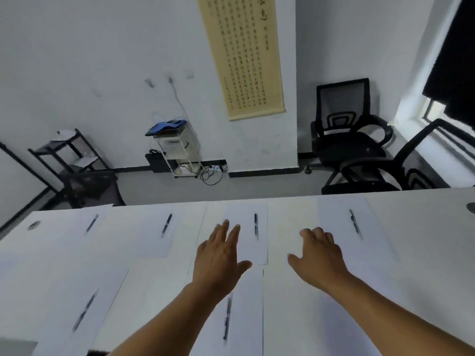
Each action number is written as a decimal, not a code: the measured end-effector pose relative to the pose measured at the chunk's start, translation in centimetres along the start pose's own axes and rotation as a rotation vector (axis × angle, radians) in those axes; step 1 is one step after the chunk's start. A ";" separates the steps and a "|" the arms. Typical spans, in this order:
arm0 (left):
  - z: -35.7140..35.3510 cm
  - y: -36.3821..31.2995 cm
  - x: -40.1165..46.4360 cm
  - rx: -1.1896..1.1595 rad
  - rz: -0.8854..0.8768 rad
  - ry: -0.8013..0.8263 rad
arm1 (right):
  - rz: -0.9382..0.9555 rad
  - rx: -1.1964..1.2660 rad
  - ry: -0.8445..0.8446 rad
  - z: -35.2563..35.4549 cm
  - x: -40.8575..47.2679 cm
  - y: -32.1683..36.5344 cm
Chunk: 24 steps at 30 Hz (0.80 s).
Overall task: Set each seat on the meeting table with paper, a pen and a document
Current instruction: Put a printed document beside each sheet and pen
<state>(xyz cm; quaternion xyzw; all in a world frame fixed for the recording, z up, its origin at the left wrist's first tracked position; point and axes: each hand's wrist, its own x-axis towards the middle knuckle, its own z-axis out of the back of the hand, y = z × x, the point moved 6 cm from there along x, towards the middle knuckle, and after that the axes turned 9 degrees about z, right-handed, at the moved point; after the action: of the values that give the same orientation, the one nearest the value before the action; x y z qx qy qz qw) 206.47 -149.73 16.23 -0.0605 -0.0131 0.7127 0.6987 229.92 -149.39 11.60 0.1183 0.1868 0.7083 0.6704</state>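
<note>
White sheets of paper lie in two rows on the white meeting table [424, 227], each with a dark pen on it. The far row has several pens, among them one at the middle [256, 226] and one to the right [356, 224]. The near row shows a left pen [84, 310] and a middle pen [227, 318]. My left hand [218, 258] hovers palm down, fingers spread, over the edge of the far middle sheet [254, 250]. My right hand [318, 253] hovers open over the bare strip between two far sheets. Neither hand holds anything.
Two black office chairs [344, 134] stand beyond the table at the right. A small white cart [177, 147] with cables, a black shelf rack [69, 155] and a hanging scroll [241, 55] are at the far wall. A dark round cable port [34, 225] sits at the table's left.
</note>
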 end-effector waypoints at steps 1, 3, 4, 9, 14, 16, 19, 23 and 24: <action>1.7 1.5 -0.5 0.001 0.024 -0.031 | 0.042 -0.011 -0.018 0.7 0.2 2.1; 6.0 5.5 -2.6 0.001 0.085 -0.118 | 0.158 -0.041 -0.043 2.1 0.3 7.8; 7.7 7.2 -3.6 0.006 0.109 -0.152 | 0.201 -0.043 -0.059 2.8 0.3 10.4; 17.3 17.8 -12.5 0.040 0.259 -0.337 | 0.503 -0.095 -0.151 5.9 -2.9 26.9; 25.1 26.9 -23.7 0.097 0.395 -0.475 | 0.763 -0.119 -0.219 7.6 -10.1 42.2; 28.5 31.0 -29.8 0.138 0.464 -0.535 | 0.873 -0.115 -0.228 8.0 -14.4 49.1; 32.0 35.1 -35.6 0.176 0.535 -0.599 | 0.977 -0.094 -0.219 8.5 -18.6 55.8; 36.6 41.3 -44.4 0.271 0.678 -0.636 | 1.148 -0.037 -0.254 9.3 -24.6 65.7; 37.5 42.5 -45.9 0.280 0.703 -0.640 | 1.176 -0.026 -0.263 9.6 -25.6 67.5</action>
<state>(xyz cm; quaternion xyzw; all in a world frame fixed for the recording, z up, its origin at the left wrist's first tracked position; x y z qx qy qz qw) 161.08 -194.01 52.20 0.2553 -0.1099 0.8830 0.3782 174.72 -175.94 50.93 0.2801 -0.0034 0.9420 0.1850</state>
